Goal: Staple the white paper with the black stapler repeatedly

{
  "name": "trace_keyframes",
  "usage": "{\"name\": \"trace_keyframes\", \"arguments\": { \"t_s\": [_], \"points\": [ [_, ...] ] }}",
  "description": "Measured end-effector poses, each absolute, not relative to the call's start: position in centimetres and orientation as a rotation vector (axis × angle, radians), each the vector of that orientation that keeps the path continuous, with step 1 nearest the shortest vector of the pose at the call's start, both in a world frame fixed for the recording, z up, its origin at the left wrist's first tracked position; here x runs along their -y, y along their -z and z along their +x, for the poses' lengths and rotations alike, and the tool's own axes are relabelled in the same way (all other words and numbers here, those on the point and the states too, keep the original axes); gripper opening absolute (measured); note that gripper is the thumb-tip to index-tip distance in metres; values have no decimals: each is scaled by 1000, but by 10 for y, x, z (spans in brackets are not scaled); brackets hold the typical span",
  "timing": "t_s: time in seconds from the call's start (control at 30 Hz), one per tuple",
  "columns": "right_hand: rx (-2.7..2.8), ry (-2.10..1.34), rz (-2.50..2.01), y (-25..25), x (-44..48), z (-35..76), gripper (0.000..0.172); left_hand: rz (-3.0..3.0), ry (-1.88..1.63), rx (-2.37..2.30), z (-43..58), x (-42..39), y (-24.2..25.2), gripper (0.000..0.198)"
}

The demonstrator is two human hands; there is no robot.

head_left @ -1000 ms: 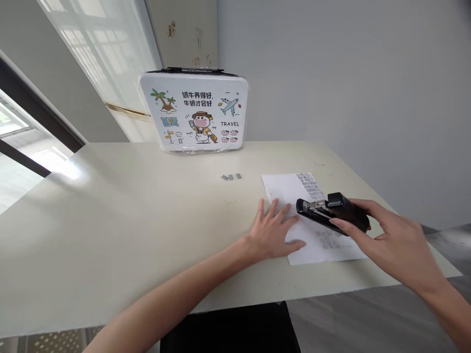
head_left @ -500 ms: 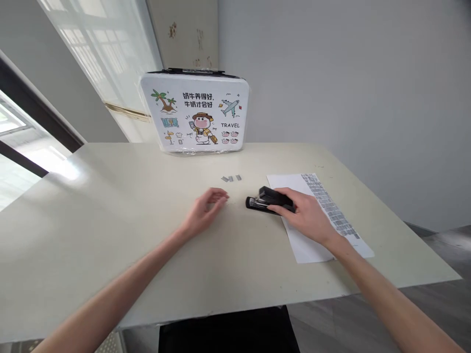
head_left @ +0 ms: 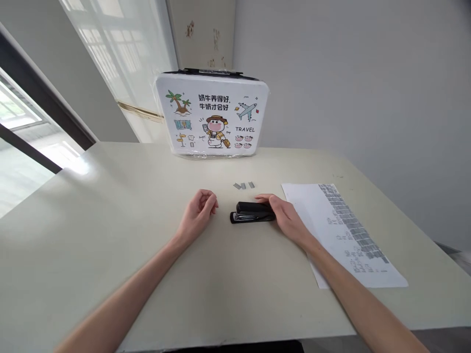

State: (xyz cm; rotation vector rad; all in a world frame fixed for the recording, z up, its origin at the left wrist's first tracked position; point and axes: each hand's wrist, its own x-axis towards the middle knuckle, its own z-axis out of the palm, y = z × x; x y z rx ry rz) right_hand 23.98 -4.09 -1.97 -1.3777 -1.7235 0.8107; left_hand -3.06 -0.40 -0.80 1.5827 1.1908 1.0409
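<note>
A black stapler (head_left: 253,212) rests on the table, its front end pointing left and its jaw slightly raised. My right hand (head_left: 284,215) is wrapped round its rear end, with the thumb and some fingers partly hidden. To the left, apart from the stapler, my left hand (head_left: 199,208) lies on the tabletop with its fingers curled in; nothing shows in them. Several small strips of staples (head_left: 243,186) lie just beyond the stapler.
A white sheet of paper (head_left: 309,206) with printed text and a grey patterned band lies at the right, partly under my right forearm. A white case (head_left: 215,113) with cartoon prints stands at the back of the pale table (head_left: 110,196). A grey wall rises behind.
My right hand and the stapler have shifted left and nearer to me, and the stapler now lies level. My left fingers have curled in more. The view has turned slightly left.
</note>
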Motion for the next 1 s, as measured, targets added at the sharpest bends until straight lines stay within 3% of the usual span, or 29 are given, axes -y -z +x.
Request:
{"name": "trace_keyframes", "arguments": {
  "t_s": [0.2,0.57,1.0],
  "points": [
    [1453,-890,-1418,30,39,242,40,1550,-1099,-1283,-30,4,9,25],
    [1490,-850,-1423,33,38,239,37,1482,-1188,-1495,-31,4,9,26],
    [1904,-801,-1426,19,44,243,30,1340,-1193,-1129,-30,6,14,34]
  ]
}}
